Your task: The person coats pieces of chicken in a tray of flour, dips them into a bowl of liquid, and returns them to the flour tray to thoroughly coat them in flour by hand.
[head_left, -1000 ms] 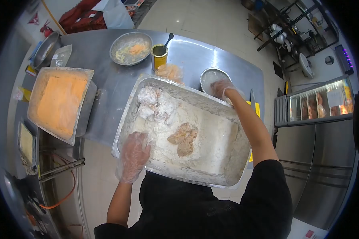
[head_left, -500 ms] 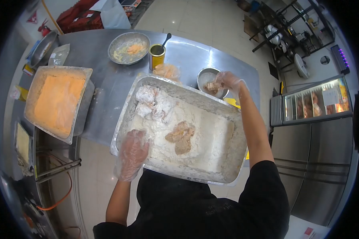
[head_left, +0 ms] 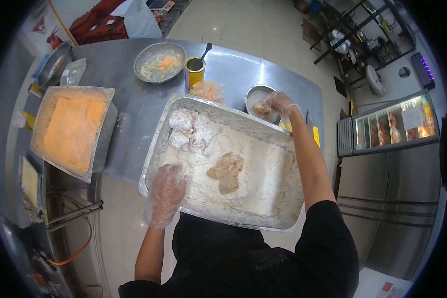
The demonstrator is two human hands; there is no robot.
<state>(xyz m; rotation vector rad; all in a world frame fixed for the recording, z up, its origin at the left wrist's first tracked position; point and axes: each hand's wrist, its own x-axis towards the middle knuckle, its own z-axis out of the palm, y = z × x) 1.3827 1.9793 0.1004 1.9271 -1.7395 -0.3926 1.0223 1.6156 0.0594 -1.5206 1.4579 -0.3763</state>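
Observation:
My left hand (head_left: 167,193), in a clear plastic glove, rests at the near left edge of a large metal tray (head_left: 218,221) of white flour. Its fingers lie bent over the rim and flour; whether they grip anything is unclear. My gloved right hand (head_left: 281,103) pinches a battered piece of meat (head_left: 264,108) over a small metal bowl (head_left: 254,97) behind the tray. Inside the tray, flour-coated pieces (head_left: 184,128) sit at the back left, and a wet beige piece (head_left: 226,172) lies mid-tray on the flour.
Left of the tray stands a deep container of orange powder (head_left: 74,129). Behind are a metal bowl with yellow-orange residue (head_left: 160,62), a yellow can (head_left: 194,77) with a black-handled utensil, and a plastic bag (head_left: 207,91). A glass-door fridge (head_left: 395,126) stands at the right.
My right hand has come up out of the small bowl with the battered piece, then moved slightly left and lower. My left hand has stayed at the tray's edge.

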